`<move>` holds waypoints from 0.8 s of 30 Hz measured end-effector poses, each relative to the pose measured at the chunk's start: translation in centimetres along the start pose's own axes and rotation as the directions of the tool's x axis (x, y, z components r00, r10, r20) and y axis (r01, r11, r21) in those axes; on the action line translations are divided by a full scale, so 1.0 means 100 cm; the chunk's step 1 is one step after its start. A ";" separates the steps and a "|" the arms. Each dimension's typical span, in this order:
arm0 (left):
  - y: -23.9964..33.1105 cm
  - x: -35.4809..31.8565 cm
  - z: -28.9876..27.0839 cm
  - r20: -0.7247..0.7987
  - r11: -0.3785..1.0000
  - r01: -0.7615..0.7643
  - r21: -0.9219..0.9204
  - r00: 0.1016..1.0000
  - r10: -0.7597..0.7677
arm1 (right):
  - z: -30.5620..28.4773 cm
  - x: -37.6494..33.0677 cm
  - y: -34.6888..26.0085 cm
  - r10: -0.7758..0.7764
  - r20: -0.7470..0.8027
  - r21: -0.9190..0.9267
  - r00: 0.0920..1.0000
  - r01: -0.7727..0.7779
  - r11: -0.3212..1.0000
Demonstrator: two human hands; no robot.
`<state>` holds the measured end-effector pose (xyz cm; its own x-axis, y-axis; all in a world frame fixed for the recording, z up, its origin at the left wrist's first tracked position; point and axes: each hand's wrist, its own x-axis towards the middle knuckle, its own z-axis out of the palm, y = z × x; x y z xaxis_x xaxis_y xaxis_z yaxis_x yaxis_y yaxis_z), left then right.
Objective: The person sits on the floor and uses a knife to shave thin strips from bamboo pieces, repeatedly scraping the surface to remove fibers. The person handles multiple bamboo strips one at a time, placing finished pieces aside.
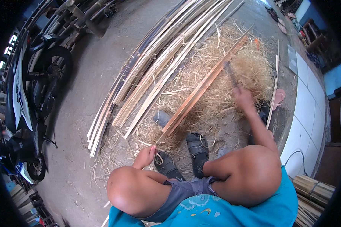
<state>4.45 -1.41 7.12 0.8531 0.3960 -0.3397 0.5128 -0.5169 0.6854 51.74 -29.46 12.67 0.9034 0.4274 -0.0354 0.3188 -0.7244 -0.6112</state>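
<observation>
My left hand is closed on the near end of a thin bamboo strip, just in front of my left knee. The strip runs away from me along a reddish-brown wooden beam, which slants up to the far right. In my right hand is a knife with a dark blade, its fingers wrapped round the handle. The blade's tip is close to the right side of the beam, over a heap of curly bamboo shavings. Whether the blade touches the strip, I cannot tell.
Long split bamboo strips lie in bundles left of the beam. A grey cylindrical object sits under the beam's near end. My sandalled feet are close by. A motorbike stands left; white tiles and bundled slats are right.
</observation>
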 end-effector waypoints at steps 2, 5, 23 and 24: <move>0.050 0.045 -0.008 0.206 0.970 0.201 -0.134 0.964 -0.171 | 0.052 -0.063 -0.006 -0.166 0.322 0.057 0.932 0.156 0.986; 0.049 0.045 0.001 0.241 0.864 0.346 -0.367 0.932 -0.271 | 0.085 -0.129 -0.083 -0.342 0.659 0.055 0.670 0.410 0.910; 0.023 0.009 -0.002 0.200 0.793 0.386 -0.470 0.922 -0.330 | 0.088 -0.093 -0.027 -0.430 0.422 0.157 0.798 0.403 0.902; 0.022 0.015 -0.001 0.167 0.831 0.339 -0.442 0.941 -0.294 | 0.089 -0.080 -0.022 -0.452 0.477 0.042 0.754 0.494 0.868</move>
<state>6.88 -1.85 8.21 0.6678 0.3977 -0.6292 0.6725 0.0400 0.7390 41.28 -26.46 7.26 0.3999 0.9076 -0.1277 0.7110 -0.3951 -0.5817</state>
